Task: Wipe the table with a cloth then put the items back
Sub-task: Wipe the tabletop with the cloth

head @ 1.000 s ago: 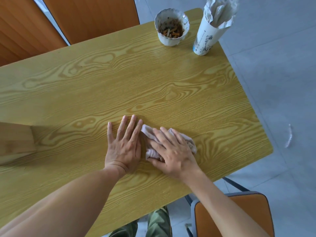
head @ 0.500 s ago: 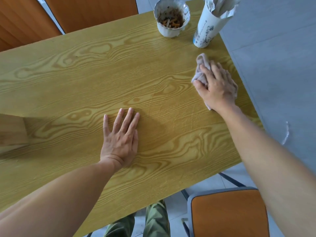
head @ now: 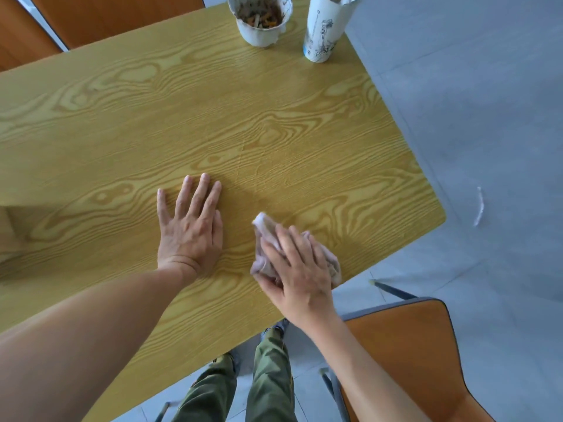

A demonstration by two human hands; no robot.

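- Cloth point(head: 264, 239), pale and crumpled, lies on the wooden table point(head: 274, 123) near its front edge, mostly hidden beneath the right hand point(head: 297, 269).
- Right hand presses down on the cloth, fingers spread over it and slightly curled; motion blur makes it hard to say whether they grip the fabric or only pin it flat.
- Left hand point(head: 190, 233) rests palm-down on bare wood just beside the cloth, fingers straight and a little apart, holding nothing.
- White bowl point(head: 260, 28) with brownish scraps and a tall printed paper cup point(head: 323, 32) stand at the far edge, well apart from both hands.
- Orange chair point(head: 405, 345) sits beside the table's front right corner.
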